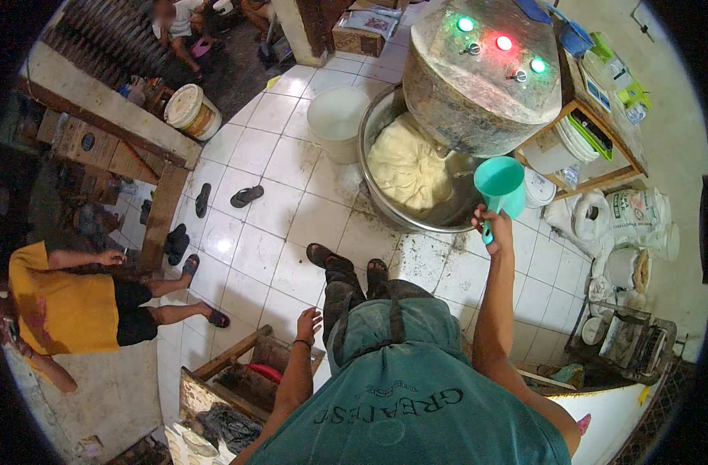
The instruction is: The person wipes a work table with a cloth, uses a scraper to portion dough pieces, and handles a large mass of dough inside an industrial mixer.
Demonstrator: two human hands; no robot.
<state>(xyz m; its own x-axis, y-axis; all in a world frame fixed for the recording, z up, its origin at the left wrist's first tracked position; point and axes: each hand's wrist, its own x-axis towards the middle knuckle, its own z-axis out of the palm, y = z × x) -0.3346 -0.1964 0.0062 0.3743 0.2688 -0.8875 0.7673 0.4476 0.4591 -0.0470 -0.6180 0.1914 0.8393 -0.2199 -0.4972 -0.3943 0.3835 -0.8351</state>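
Observation:
My right hand (493, 226) is closed round the handle of a teal plastic water dipper (512, 203). The dipper is held over the right rim of a large metal mixing bowl (375, 203); I cannot tell what is in it. Pale dough (406, 167) lies in a folded mass inside the bowl, beneath the mixer head (478, 101). Part of the dough is hidden by that head. My left hand (308, 324) hangs low by my side with its fingers loosely apart, holding nothing.
A whitish bucket (337, 124) stands left of the bowl. Sacks (637, 217) and a wooden shelf (590, 147) line the right side. Loose sandals (247, 196) lie on the tiled floor. A person in a yellow shirt (63, 298) is at the left.

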